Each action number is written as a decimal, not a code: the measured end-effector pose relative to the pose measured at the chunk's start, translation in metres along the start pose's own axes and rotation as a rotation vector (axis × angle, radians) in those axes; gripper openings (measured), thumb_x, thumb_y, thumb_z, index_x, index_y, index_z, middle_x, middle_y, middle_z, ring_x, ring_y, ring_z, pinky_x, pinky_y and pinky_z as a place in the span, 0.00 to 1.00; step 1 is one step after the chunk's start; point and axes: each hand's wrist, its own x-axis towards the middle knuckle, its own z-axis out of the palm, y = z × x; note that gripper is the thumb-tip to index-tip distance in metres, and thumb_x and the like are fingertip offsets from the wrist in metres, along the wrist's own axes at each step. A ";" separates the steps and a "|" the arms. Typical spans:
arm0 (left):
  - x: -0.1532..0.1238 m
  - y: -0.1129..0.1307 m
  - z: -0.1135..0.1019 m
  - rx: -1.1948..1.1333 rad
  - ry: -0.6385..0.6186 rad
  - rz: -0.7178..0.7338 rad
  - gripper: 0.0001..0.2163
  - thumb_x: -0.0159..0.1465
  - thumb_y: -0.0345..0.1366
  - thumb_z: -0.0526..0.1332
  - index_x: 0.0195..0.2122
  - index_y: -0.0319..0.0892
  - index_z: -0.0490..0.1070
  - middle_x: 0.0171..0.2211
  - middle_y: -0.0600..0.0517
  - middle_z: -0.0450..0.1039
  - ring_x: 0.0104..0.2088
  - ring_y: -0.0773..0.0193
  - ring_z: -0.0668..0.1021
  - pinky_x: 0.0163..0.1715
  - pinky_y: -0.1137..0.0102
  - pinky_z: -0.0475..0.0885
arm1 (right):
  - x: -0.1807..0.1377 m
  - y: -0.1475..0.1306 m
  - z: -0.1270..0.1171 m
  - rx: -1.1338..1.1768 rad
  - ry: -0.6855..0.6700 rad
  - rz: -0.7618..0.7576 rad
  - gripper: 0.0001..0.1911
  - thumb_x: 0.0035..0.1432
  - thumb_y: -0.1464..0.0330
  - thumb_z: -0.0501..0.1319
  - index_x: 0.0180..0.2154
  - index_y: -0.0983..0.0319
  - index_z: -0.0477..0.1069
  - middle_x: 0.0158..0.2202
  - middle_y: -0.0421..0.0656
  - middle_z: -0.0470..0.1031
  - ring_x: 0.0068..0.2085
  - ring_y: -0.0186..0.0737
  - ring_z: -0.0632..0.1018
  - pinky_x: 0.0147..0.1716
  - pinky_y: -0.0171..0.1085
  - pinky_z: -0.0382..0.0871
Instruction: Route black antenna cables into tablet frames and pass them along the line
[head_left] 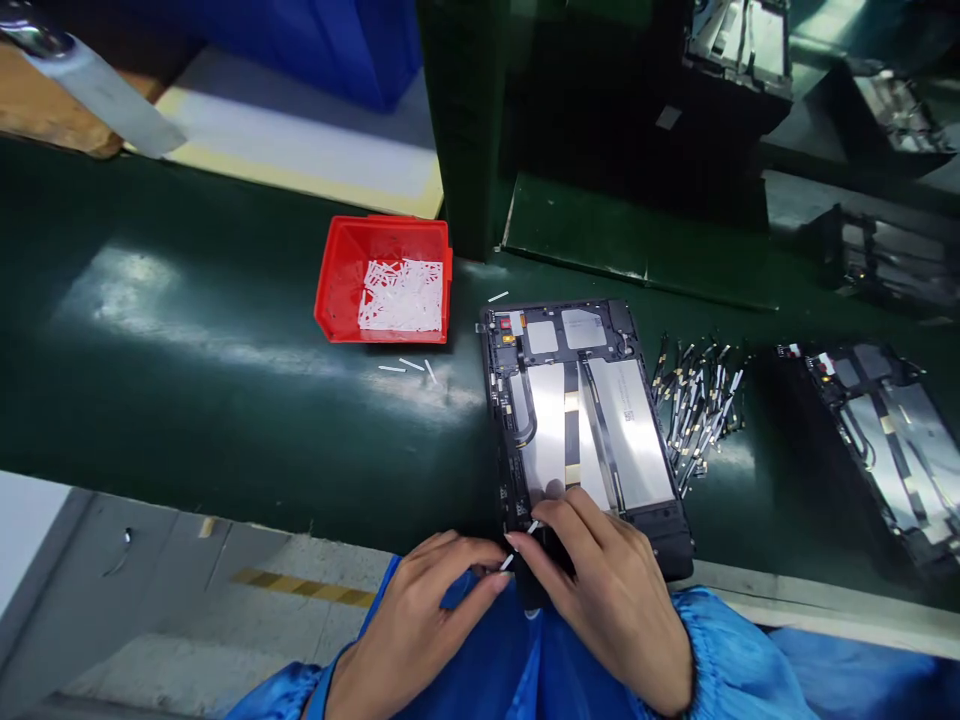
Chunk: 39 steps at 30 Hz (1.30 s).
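An opened tablet [585, 420] lies flat near the front edge of the counter [187, 350], its back cover off. It is a dark, rounded rectangle with its long axis running from the front edge toward the back edge, leaning slightly left at the far end. The near short end sticks out a little over the front edge, under the hands. Inside the black frame sit two large matte silver panels side by side. A thin flat cable with gold patches runs down the gap between them, and a black cable curves along the left side. At the far end are smaller grey shields and a red spot in the left corner.

The left hand [420, 610] and the right hand [607, 590] meet at the tablet's near end, fingers curled. Both pinch a small white strip [517, 545], thin and stiff-looking, tilted up toward the right. The right hand's fingers rest on the tablet; the left hand holds the strip's lower end just off the frame. Shiny blue sleeves [712, 640] with gathered cuffs cover both wrists.

The counter is a smooth dark green sheet with soft glare. Left of the tablet's far end stands a glossy red plastic bin [341, 290], square with sloped walls, holding a heap of white strips [401, 295]. A few loose strips [411, 366] lie just in front of it. Just beside the tablet's right edge is a tangle of thin black-and-silver connectors [697, 400]. Near the counter's right edge lies a second opened tablet [892, 440].
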 end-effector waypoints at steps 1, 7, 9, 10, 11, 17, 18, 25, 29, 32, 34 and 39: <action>0.000 -0.001 0.000 -0.027 0.012 -0.010 0.05 0.66 0.33 0.61 0.42 0.49 0.72 0.36 0.58 0.77 0.37 0.69 0.78 0.40 0.75 0.72 | -0.001 0.000 0.001 0.042 0.009 -0.007 0.04 0.65 0.67 0.58 0.41 0.61 0.68 0.35 0.43 0.72 0.31 0.38 0.76 0.29 0.37 0.68; 0.015 0.005 -0.001 -0.213 0.102 -0.040 0.02 0.63 0.32 0.65 0.36 0.47 0.75 0.29 0.59 0.78 0.27 0.72 0.78 0.29 0.80 0.73 | -0.001 -0.001 -0.007 0.581 0.055 -0.087 0.07 0.58 0.75 0.66 0.38 0.60 0.74 0.37 0.41 0.76 0.32 0.30 0.77 0.32 0.30 0.71; 0.022 0.012 0.001 -0.259 0.173 0.021 0.04 0.62 0.30 0.65 0.36 0.47 0.76 0.28 0.59 0.78 0.26 0.73 0.77 0.28 0.81 0.72 | 0.003 -0.001 -0.012 0.661 0.088 -0.067 0.09 0.56 0.75 0.67 0.40 0.61 0.75 0.32 0.39 0.77 0.32 0.30 0.78 0.32 0.28 0.72; 0.024 0.015 0.002 -0.281 0.205 0.059 0.05 0.62 0.29 0.65 0.36 0.47 0.76 0.28 0.59 0.78 0.27 0.73 0.78 0.28 0.81 0.73 | 0.005 0.000 -0.014 0.662 0.110 -0.034 0.11 0.56 0.75 0.67 0.42 0.61 0.75 0.31 0.39 0.78 0.31 0.30 0.78 0.32 0.27 0.73; 0.027 0.018 0.003 -0.301 0.225 0.097 0.06 0.62 0.28 0.65 0.37 0.48 0.77 0.29 0.58 0.78 0.28 0.73 0.78 0.29 0.81 0.73 | 0.006 0.001 -0.015 0.654 0.126 -0.005 0.12 0.56 0.75 0.67 0.44 0.62 0.75 0.32 0.40 0.78 0.31 0.30 0.78 0.32 0.27 0.73; 0.034 0.017 0.003 -0.198 0.286 0.287 0.11 0.65 0.26 0.60 0.47 0.46 0.74 0.39 0.52 0.79 0.39 0.68 0.79 0.38 0.75 0.76 | 0.010 0.001 -0.021 0.608 0.223 -0.148 0.07 0.59 0.78 0.62 0.39 0.63 0.77 0.29 0.42 0.77 0.28 0.31 0.78 0.27 0.29 0.74; 0.036 0.015 0.002 -0.122 0.330 0.354 0.14 0.65 0.25 0.60 0.50 0.44 0.72 0.40 0.51 0.79 0.42 0.66 0.79 0.41 0.73 0.75 | 0.012 -0.001 -0.026 0.600 0.224 -0.183 0.06 0.60 0.77 0.62 0.38 0.64 0.76 0.28 0.42 0.77 0.28 0.31 0.78 0.27 0.29 0.74; 0.050 0.017 -0.002 0.250 0.411 0.781 0.14 0.65 0.25 0.61 0.51 0.40 0.72 0.40 0.52 0.82 0.47 0.63 0.79 0.47 0.67 0.73 | 0.081 -0.015 -0.085 0.512 0.292 -0.252 0.05 0.56 0.76 0.66 0.36 0.63 0.77 0.32 0.39 0.80 0.31 0.29 0.80 0.30 0.27 0.75; 0.048 0.012 0.000 0.264 0.452 0.734 0.16 0.61 0.23 0.64 0.49 0.41 0.72 0.40 0.52 0.82 0.45 0.61 0.81 0.48 0.64 0.74 | 0.160 -0.013 -0.062 0.453 0.330 -0.178 0.03 0.58 0.70 0.65 0.35 0.61 0.79 0.32 0.34 0.81 0.34 0.30 0.81 0.32 0.28 0.74; 0.046 0.006 -0.001 0.194 0.408 0.657 0.13 0.61 0.24 0.64 0.46 0.43 0.71 0.37 0.52 0.83 0.41 0.62 0.83 0.46 0.64 0.76 | 0.194 -0.004 -0.034 0.395 0.076 -0.248 0.09 0.65 0.71 0.58 0.41 0.62 0.78 0.42 0.39 0.80 0.50 0.38 0.79 0.50 0.38 0.71; 0.046 0.002 -0.002 0.138 0.375 0.621 0.11 0.62 0.25 0.64 0.43 0.43 0.72 0.36 0.52 0.83 0.40 0.61 0.83 0.46 0.63 0.77 | 0.195 0.002 -0.029 0.320 0.047 -0.258 0.09 0.65 0.72 0.58 0.41 0.63 0.78 0.47 0.42 0.78 0.53 0.38 0.76 0.54 0.39 0.68; 0.054 0.003 -0.009 -0.036 0.332 0.636 0.09 0.61 0.24 0.64 0.41 0.42 0.73 0.42 0.49 0.82 0.48 0.59 0.81 0.53 0.61 0.75 | 0.137 0.016 -0.062 0.273 0.087 -0.143 0.16 0.65 0.65 0.59 0.53 0.60 0.72 0.44 0.43 0.70 0.44 0.35 0.75 0.43 0.35 0.73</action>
